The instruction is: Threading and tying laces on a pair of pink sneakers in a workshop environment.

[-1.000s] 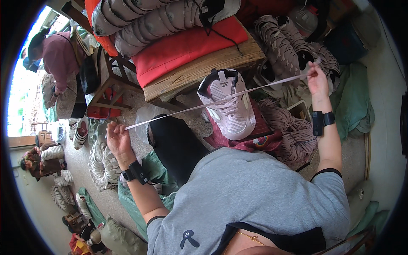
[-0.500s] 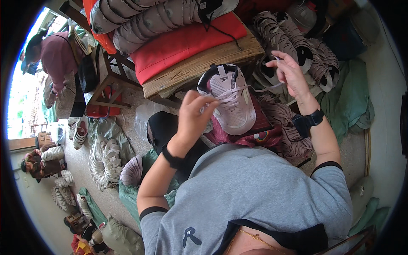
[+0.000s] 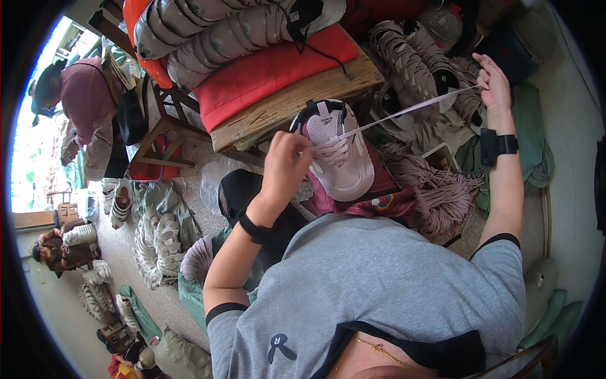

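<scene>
Item: white sneaker [image 3: 341, 155] on our lap, lower eyelets laced. Left hand [image 3: 285, 161] pinched lace at the eyelets; right hand [image 3: 494, 82] clamped the taut white lace [image 3: 410, 110]. Upper eyelets remained.

Grey short-sleeved shirt with black cuffs, black wristbands, thin gold necklace.

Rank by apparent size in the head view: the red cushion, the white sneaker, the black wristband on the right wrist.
1. Red cushion, largest, though partly covered by stacked shoe uppers.
2. White sneaker, nearer the camera.
3. Black wristband, clearly smallest.
</scene>
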